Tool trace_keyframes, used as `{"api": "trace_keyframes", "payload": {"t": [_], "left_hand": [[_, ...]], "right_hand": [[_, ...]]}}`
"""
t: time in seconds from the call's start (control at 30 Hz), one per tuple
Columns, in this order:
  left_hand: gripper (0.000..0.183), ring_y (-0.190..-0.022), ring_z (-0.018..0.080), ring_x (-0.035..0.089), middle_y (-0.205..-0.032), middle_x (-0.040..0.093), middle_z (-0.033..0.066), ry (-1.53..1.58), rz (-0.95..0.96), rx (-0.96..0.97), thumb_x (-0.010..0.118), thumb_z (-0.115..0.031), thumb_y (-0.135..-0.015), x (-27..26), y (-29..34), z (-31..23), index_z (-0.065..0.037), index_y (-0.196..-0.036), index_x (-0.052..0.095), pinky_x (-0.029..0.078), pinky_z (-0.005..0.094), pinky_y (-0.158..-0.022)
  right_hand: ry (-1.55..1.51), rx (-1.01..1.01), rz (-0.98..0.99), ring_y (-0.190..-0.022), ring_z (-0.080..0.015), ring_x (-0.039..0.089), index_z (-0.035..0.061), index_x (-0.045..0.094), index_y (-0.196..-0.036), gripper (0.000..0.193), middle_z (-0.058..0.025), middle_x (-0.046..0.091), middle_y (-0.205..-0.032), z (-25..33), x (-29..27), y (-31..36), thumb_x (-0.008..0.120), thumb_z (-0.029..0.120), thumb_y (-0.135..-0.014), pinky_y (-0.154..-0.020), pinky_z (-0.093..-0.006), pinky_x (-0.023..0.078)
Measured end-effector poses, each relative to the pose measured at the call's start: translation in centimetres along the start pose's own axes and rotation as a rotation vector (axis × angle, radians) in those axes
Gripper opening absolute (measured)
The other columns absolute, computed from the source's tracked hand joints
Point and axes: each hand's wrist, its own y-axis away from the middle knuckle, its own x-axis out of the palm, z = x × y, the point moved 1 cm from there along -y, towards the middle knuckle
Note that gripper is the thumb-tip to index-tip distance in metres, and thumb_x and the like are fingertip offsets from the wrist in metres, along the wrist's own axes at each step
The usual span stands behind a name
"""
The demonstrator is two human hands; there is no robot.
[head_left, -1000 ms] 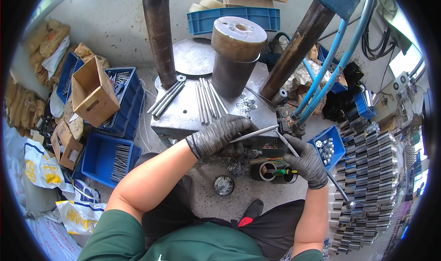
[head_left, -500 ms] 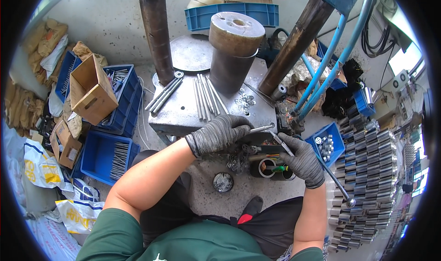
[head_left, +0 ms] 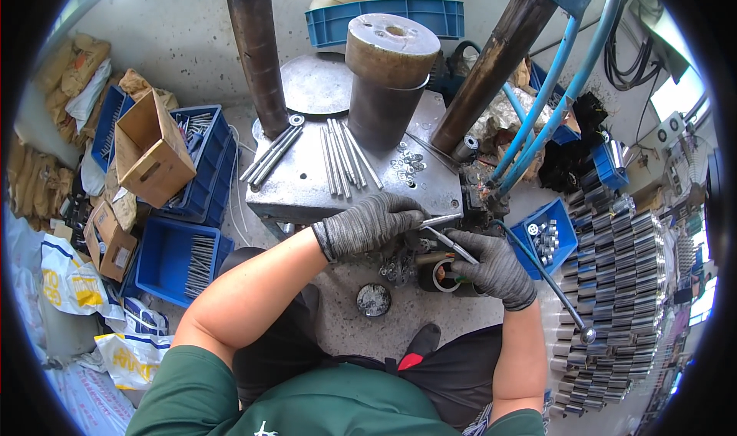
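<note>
Holds a first rod (head_left: 444, 220), of metal, in the gloved left hand (head_left: 374, 225), with fingers curled over it and the free end pointing right. Grasps a second rod (head_left: 462, 252) in the gloved right hand (head_left: 495, 265), with fingers wrapped round its lower part and the upper tip slanting left. Has both rods close together by the left fingertips, just in front of the near edge of a metal table (head_left: 275, 198); cannot tell from this angle whether touching or only crossing in view. Looks, by the pose, to be at the step of lining up one rod with the other; seems to call next for a steady left grip and small, careful adjustments with the right. Numbers two rods in hand, one apiece; adds about six in a loose row of rods (head_left: 350, 153) on the tabletop and about three in a bundle of rods (head_left: 279, 160) farther left. Includes one ring (head_left: 295, 120) at the bundle's far end, one thick cylinder (head_left: 388, 106), two dark columns (head_left: 257, 60), and roughly ten small metal pieces (head_left: 408, 163), too clustered for a sure count. Includes also one ball-ended lever (head_left: 564, 302), one round tin (head_left: 373, 300) on the floor, and, at right, one blue bin (head_left: 566, 261) of parts, too heaped to number.
</note>
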Motion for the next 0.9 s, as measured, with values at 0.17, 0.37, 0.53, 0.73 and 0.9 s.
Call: {"api": "trace_keyframes", "payload": {"t": [0.17,0.37,0.53,0.73,0.9], "left_hand": [[0.038,-0.053,0.0068,0.057,-0.084,0.072,0.0055,0.293,0.047,-0.073,0.061,-0.033,-0.107,0.5,0.5,0.0,-0.001,-0.125,0.067,0.042,0.0226,-0.046],[0.038,-0.049,0.0077,0.057,-0.082,0.072,0.0066,0.535,0.145,-0.114,0.064,-0.029,-0.105,0.3,0.6,-0.2,0.001,-0.128,0.064,0.041,0.0196,-0.042],[0.046,-0.047,0.0116,0.061,-0.086,0.074,0.0112,0.931,0.368,-0.106,0.06,-0.029,-0.106,0.5,-0.9,2.6,0.003,-0.138,0.057,0.046,0.0191,-0.038],[0.052,-0.056,0.0203,0.073,-0.091,0.075,0.0215,1.144,0.392,-0.182,0.056,-0.03,-0.106,-0.4,-0.4,1.1,0.004,-0.145,0.052,0.054,0.025,-0.04],[0.048,-0.054,0.0132,0.066,-0.085,0.074,0.013,0.755,0.132,-0.033,0.062,-0.029,-0.102,-2.9,0.9,0.3,-0.001,-0.14,0.058,0.05,0.0222,-0.044]], "right_hand": [[-0.026,-0.04,0.042,-0.101,-0.0153,0.072,0.0016,0.062,-0.141,0.058,-0.0124,0.077,-0.113,0.8,0.4,-0.1,0.073,0.005,-0.084,-0.09,-0.0321,0.058],[-0.083,-0.069,0.045,-0.102,-0.0177,0.073,-0.0001,0.061,-0.141,0.058,-0.0112,0.076,-0.115,0.2,0.3,0.1,0.072,0.001,-0.085,-0.091,-0.0319,0.057],[0.11,-0.299,-0.09,-0.111,-0.0183,0.067,-0.0013,0.059,-0.142,0.064,-0.0127,0.066,-0.13,-0.5,0.4,-0.6,0.08,0.001,-0.082,-0.097,-0.0348,0.055],[-0.714,0.003,0.2,-0.113,-0.0185,0.064,0.0014,0.051,-0.15,0.066,-0.0072,0.064,-0.131,-2.8,2.5,-1.1,0.079,0.017,-0.093,-0.099,-0.0338,0.052],[-0.776,0.095,0.224,-0.1,-0.0144,0.066,-0.0001,0.054,-0.142,0.056,-0.0059,0.068,-0.114,-2.0,3.4,-1.7,0.076,0.019,-0.095,-0.09,-0.0313,0.055]]}}
